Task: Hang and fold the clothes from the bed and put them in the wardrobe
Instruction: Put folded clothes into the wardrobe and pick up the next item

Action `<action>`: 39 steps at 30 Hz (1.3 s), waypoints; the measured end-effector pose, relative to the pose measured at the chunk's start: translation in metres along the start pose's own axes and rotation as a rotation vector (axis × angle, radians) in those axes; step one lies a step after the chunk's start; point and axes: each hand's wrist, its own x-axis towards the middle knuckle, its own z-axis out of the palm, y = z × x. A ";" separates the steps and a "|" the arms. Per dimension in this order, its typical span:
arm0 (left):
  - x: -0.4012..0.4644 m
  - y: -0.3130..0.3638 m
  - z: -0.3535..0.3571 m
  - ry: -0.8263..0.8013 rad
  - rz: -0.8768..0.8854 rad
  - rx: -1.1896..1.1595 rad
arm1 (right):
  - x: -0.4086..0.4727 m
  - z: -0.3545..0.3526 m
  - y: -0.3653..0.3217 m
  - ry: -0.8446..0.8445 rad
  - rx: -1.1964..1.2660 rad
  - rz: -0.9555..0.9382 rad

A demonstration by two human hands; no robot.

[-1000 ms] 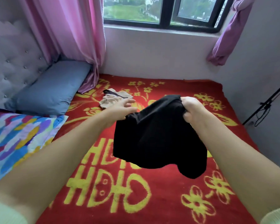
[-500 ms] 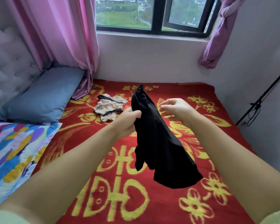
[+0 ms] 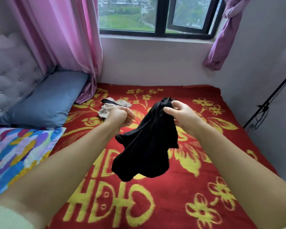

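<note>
A black garment [image 3: 147,146] hangs in the air over the red bedspread [image 3: 172,204]. My right hand [image 3: 180,113] pinches its top edge between thumb and fingers, and the cloth droops down and to the left. My left hand [image 3: 120,116] is just left of the garment, fingers curled, with a gap between it and the cloth and nothing visible in it. A crumpled beige garment with a dark band [image 3: 114,105] lies on the bed behind my left hand.
A blue pillow [image 3: 46,101] and a multicoloured pillow [image 3: 15,154] lie at the left by the padded headboard [image 3: 8,75]. Pink curtains [image 3: 64,38] hang beside the window [image 3: 155,15]. A black stand with cables [image 3: 264,106] leans at the right wall.
The black garment passed from my left hand to my right hand. My left hand let go and drew slightly left; the cloth now hangs bunched from the right hand.
</note>
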 end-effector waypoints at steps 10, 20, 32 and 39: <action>-0.034 0.014 0.047 -0.346 0.304 0.592 | 0.008 0.019 -0.006 0.197 0.298 0.155; -0.051 -0.054 0.056 -0.321 0.530 0.909 | 0.008 0.010 -0.053 0.401 0.955 0.220; -0.027 -0.046 0.053 0.044 0.715 0.824 | -0.008 0.004 -0.097 0.396 1.281 0.199; -0.015 -0.026 0.025 0.177 0.847 0.563 | -0.006 -0.012 -0.099 0.481 1.243 0.162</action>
